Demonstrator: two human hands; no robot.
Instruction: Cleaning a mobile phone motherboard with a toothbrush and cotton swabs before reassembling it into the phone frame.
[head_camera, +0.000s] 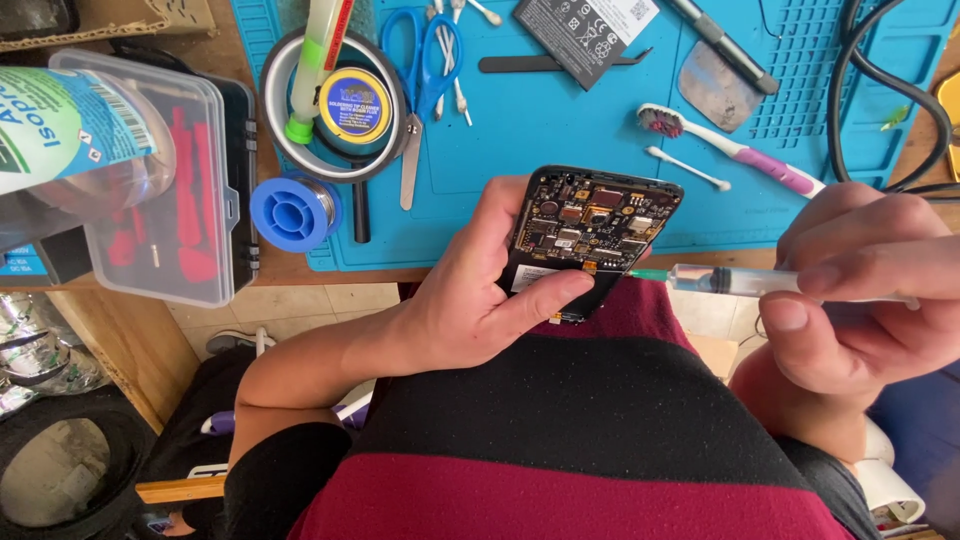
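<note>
My left hand (470, 295) grips an opened phone (592, 225) with its circuit board bare, held just off the front edge of the blue work mat (560, 120). The thumb lies across the phone's lower part. My right hand (865, 285) holds a clear syringe (735, 281) with a green hub. Its fine needle tip touches the lower right edge of the board.
On the mat lie blue scissors (425, 70), a toothbrush (735, 150), cotton swabs (688, 168), a phone battery (585, 35), a metal scraper (718, 85) and a round tin (355, 105). A solder spool (293, 212), a clear screwdriver case (175, 190) and a plastic bottle (60, 125) stand at left.
</note>
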